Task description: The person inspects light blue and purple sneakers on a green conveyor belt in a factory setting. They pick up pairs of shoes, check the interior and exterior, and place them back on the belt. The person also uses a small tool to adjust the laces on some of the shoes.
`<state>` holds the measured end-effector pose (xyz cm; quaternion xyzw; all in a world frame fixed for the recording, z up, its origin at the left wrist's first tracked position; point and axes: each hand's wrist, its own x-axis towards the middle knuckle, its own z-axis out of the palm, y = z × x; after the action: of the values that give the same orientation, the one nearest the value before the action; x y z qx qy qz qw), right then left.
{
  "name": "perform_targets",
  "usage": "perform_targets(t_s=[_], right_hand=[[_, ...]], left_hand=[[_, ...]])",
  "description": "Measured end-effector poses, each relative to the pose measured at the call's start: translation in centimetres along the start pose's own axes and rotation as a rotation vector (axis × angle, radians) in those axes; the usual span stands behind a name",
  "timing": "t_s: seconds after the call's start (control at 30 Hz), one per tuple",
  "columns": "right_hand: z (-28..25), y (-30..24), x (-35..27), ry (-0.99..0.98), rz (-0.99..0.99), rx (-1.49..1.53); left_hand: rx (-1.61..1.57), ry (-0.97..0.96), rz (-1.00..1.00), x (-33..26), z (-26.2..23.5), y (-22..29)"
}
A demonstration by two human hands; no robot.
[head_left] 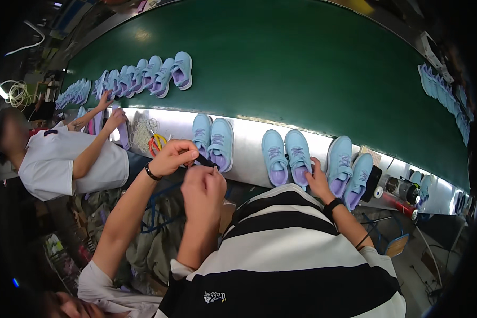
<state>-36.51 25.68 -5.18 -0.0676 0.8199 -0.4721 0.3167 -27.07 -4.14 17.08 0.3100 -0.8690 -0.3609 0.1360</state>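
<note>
Head view, from the left: a co-worker in a white T-shirt (pixel 85 159) has both hands near a row of light-blue shoes (pixel 152 71) on the green table (pixel 281 63). Pale tangled cord (pixel 141 132) and a tool with red and yellow handles (pixel 156 144) lie along the silvery ledge (pixel 247 159). Next, another co-worker's braceleted hand (pixel 176 157) pinches a narrow black item (pixel 205 161) in front of a pair of shoes (pixel 221 140). Just below that item is the wearer's left hand (pixel 203 184), fingers curled; blur and overlap mean I cannot tell whether they grip it. Farther right, two shoes stand side by side on the ledge, toes toward the table: the left shoe (pixel 274 153), and the lilac-lined shoe (pixel 298 150), whose heel end the wearer's right hand (pixel 319 181) grasps between thumb and fingers. Beyond that hand come another pair (pixel 340 158) and a red can (pixel 405 205).
</note>
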Motion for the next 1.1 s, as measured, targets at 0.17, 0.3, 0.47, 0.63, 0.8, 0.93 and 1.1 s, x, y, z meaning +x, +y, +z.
perform_targets(t_s=[0.17,0.3,0.47,0.63,0.8,0.93,1.1], right_hand=[[-1.4,0.0,0.9,-0.096,0.008,0.076],[-1.6,0.4,1.1,-0.106,-0.006,0.028],[-1.0,1.1,1.2,-0.065,-0.023,0.02],[-0.8,0.8,1.3,-0.029,-0.033,0.064],[-1.1,-0.6,0.9,-0.008,-0.099,0.017],[-1.4,-1.6,0.6,-0.027,-0.038,0.044],[-2.0,-2.5,-0.2,0.019,-0.041,0.113]], left_hand=[[0.037,-0.123,0.054,2.7,-0.2,-2.7],[-0.299,-0.272,-0.181,0.5,3.0,-4.3],[-0.555,-0.239,-0.472,3.0,4.9,-5.6],[-0.56,-0.287,-0.238,12.0,9.1,-5.8],[-0.163,-0.449,0.112,11.2,9.9,-5.1],[-0.069,-0.7,0.149,7.9,11.6,-6.5],[0.056,-0.857,-0.013,1.1,15.1,-9.3]])
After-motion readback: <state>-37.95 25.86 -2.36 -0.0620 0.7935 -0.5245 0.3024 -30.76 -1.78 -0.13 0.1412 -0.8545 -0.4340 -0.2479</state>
